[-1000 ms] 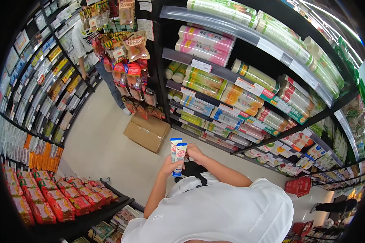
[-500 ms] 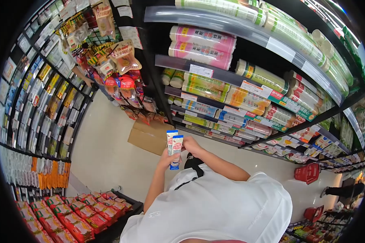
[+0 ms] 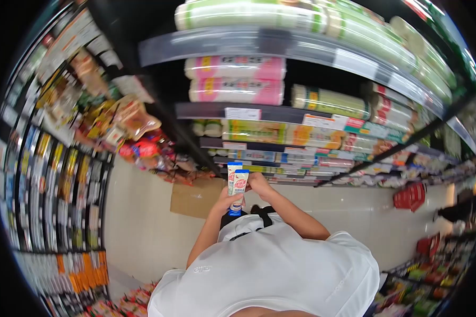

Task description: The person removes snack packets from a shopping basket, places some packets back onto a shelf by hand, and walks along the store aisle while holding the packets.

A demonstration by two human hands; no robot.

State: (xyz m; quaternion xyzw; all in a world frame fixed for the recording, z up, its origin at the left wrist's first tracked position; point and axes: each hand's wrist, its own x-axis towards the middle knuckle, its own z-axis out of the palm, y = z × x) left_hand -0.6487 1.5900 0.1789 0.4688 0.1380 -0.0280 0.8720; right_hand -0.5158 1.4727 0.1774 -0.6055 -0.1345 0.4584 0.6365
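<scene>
The shelving point(image 3: 211, 46) stretches across the far side, above a red basket point(image 3: 409, 197) on the right and a cardboard box point(image 3: 195, 198) near the middle. My left hand point(image 3: 227, 202) grips two upright blue-ended tubes point(image 3: 240, 183); my right hand point(image 3: 259, 183) curls just beside them, its grip unclear.

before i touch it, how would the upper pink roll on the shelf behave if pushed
The upper pink roll would probably roll readily, given its rounded side and its perch on the lower pink roll. It looks fairly stiff, its outline straight and unsagging.
</scene>
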